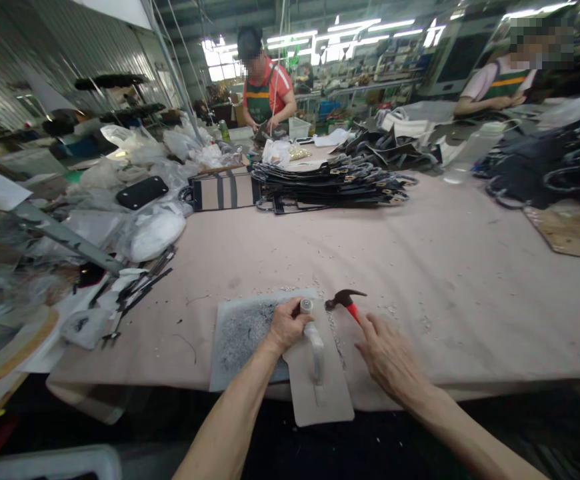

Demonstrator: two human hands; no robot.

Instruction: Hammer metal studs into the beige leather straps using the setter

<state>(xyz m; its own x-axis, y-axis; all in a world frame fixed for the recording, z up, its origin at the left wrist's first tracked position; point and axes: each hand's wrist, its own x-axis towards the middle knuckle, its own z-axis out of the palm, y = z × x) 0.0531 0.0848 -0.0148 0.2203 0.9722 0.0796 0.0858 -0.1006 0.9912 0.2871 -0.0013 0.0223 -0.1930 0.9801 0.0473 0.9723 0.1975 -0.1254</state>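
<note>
My left hand (287,325) is closed around a short metal cylinder (307,305), which looks like a punch, upright on a beige panel (320,400). A handle strap (316,353) wrapped in clear plastic is fixed to that panel, which overhangs the table's near edge. Under the panel and my left forearm lies a grey board (240,327) with dark marks. To the right, my right hand (390,353) grips a claw hammer (347,301) by its red handle. The hammer's dark head is beside the panel, apart from the cylinder.
A pile of dark bag panels with handles (330,183) lies across the table (470,300). Plastic-wrapped goods (155,230) and metal tools (135,293) crowd the left. A clear bottle-like container (475,150) stands at the back right. Two people work beyond.
</note>
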